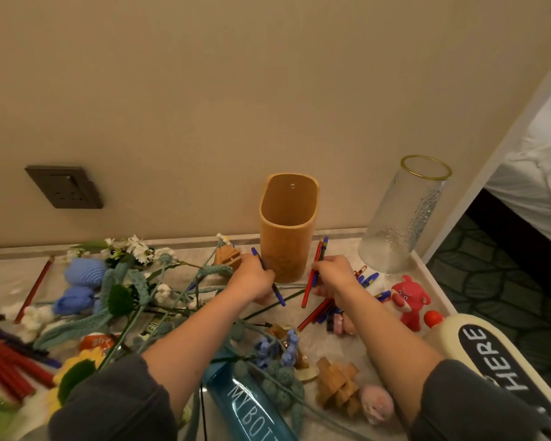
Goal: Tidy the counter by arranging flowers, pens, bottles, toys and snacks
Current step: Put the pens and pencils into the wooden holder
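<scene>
A tan bamboo pen holder stands empty against the wall. My left hand grips a blue pen just left of the holder's base. To the holder's right, my right hand holds a red pen together with a blue one, both pointing up. More red and blue pens lie loose under my right wrist. Crocheted blue flowers and white blossoms sprawl across the left of the counter. A clear glass vase stands upright at the back right.
A red bear toy, a wooden puzzle and a pink plush toy sit at the right. A blue bottle and a cream bottle lie near the front. Red pens are piled at the far left. The counter's edge drops off at the right.
</scene>
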### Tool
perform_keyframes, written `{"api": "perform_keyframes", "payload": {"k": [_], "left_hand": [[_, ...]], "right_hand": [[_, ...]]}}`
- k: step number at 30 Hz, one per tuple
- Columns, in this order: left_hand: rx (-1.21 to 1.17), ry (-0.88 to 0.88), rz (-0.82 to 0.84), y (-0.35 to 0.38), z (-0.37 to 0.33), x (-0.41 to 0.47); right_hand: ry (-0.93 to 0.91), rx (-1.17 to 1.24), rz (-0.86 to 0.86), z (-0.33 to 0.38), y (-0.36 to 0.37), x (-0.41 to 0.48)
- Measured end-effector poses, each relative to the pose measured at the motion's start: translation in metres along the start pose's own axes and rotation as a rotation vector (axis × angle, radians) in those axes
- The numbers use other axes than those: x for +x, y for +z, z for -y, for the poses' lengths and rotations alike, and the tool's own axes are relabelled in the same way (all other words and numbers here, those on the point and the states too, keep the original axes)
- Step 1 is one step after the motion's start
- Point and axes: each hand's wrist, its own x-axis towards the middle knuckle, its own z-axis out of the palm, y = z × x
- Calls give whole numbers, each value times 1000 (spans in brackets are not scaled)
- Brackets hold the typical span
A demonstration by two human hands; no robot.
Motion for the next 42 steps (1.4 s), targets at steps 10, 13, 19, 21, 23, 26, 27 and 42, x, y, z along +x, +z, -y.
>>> {"api": "perform_keyframes", "payload": {"k": [10, 13, 19, 21, 23, 26, 27, 42], "left_hand": [[-259, 124, 277, 4, 1, -71], [-265, 184, 232, -1, 2, -82], [-248, 360, 108, -17, -9, -95], [-255, 421, 76, -27, -18, -96], [-248, 486, 49, -38, -29, -95], [-208, 598, -46, -56, -49, -93], [-208, 635, -73, -61, -57, -91], [140, 717, -195, -76, -97, -21]], "right_hand": [[-87, 209, 141, -6, 1, -76], [-139, 225, 170, -5, -4, -91], [-255, 182, 195, 20, -10, -111], [-304, 175, 214, 36, -9, -114], [-349, 194, 239, 53, -9, -117], [-467, 145, 216, 80, -9, -118], [-508, 133, 193, 89, -9, -118], [-560, -173, 73, 136, -7, -47]]}}
